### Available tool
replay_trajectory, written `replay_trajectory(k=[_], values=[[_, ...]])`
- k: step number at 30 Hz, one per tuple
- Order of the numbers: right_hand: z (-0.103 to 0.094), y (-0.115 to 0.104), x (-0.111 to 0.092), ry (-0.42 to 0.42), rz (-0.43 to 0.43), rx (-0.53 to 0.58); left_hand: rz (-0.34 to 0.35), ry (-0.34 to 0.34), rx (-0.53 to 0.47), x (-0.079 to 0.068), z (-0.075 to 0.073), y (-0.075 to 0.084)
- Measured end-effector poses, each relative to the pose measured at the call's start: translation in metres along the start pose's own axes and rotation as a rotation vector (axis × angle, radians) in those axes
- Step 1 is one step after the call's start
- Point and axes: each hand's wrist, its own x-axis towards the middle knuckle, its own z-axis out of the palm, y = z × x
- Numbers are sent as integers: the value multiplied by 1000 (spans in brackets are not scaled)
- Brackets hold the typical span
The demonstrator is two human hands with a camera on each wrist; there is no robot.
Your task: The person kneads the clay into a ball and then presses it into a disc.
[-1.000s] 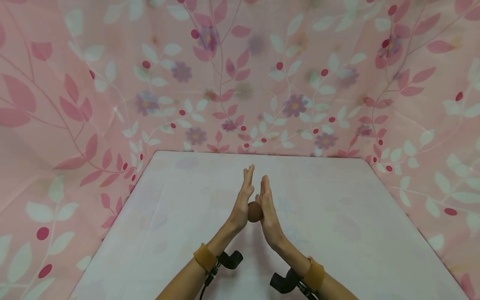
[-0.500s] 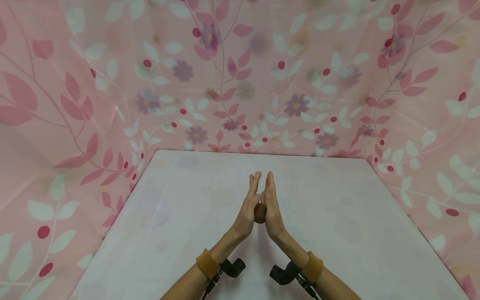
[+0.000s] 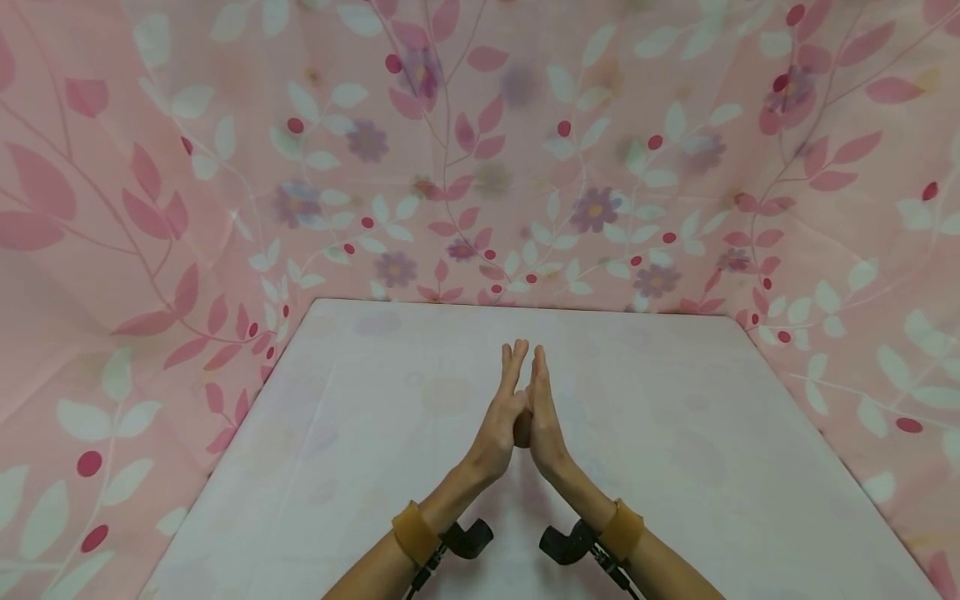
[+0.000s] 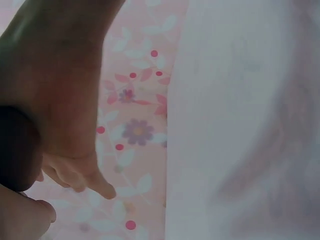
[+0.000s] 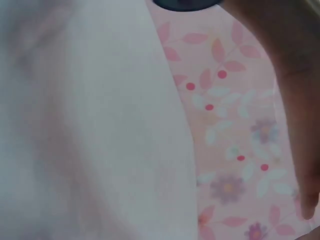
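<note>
A brown lump [image 3: 522,430], like a small ball of clay, is pressed between my two upright palms near the middle of the table. My left hand [image 3: 498,427] lies against its left side, fingers straight and pointing away from me, slightly spread. Against the other side rests my right hand [image 3: 547,425], its fingers straight and together. Only the near end of the lump shows in the head view; the palms hide the rest. In the left wrist view its dark rounded side [image 4: 17,155] appears beside the left hand. The right wrist view shows the edge of the right hand [image 5: 300,115].
Under the hands is a white-covered table [image 3: 390,467], with their shadows on it. A pink floral curtain [image 3: 450,150] hangs behind and at both sides. Each wrist wears a mustard band with a black camera [image 3: 468,539] and cable.
My palms have come closer together around the brown lump, and less of it shows. The left hand has shifted slightly right, and the lump has moved a little right too.
</note>
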Motion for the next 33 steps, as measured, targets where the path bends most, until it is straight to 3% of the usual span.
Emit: replay_trajectory(k=[7,14,23,33], values=[[2,4,-6,-44,5,14,53,1,6,7,-3,5],[3,-4,-13,-86,-24,45,62,6,19,13,-5,4],[6,-12,-23,-140,-91,27,28,35,9,19,-13,-2],[5,-14,-25,-181,-41,6,-25,53,-11,21,-17,-8]])
